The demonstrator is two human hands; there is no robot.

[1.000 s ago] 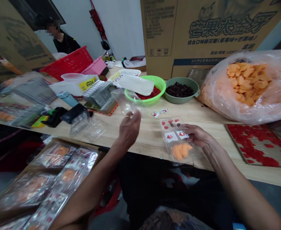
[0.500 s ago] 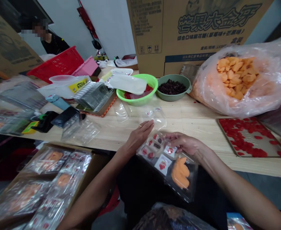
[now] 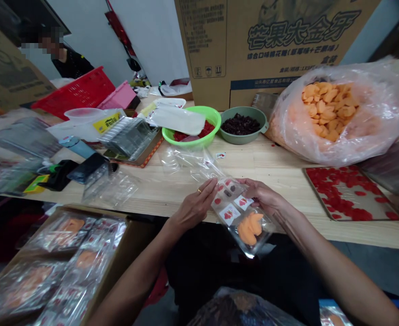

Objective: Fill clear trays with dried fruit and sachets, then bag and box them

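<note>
A clear plastic tray [image 3: 235, 225] hangs tilted over the table's near edge. Inside are an orange petal-shaped gummy candy [image 3: 250, 227], red and dark small pieces, and two white packets with red print. My right hand [image 3: 262, 195] grips its far right side, fingers partly hidden behind it. By the left side, my left hand [image 3: 198, 204] is closed with fingers together, at the mouth of a clear plastic bag [image 3: 202, 165] that reaches the tray's far end. Whether the tray's end is inside the bag is hard to see.
Behind are a green bowl [image 3: 216, 118] of red pieces, a grey-green bowl [image 3: 265, 129] of dark pieces and a bag of orange candies [image 3: 331, 108]. A tray of red pieces [image 3: 352, 192] lies right. Lower left, a carton [image 3: 126, 233] holds wrapped packs. A person [image 3: 70, 63] is far left.
The plastic bag has been drawn toward the tray by my left hand, uncovering a small packet on the table. My right hand has turned the tray and brought it up to the bag.
</note>
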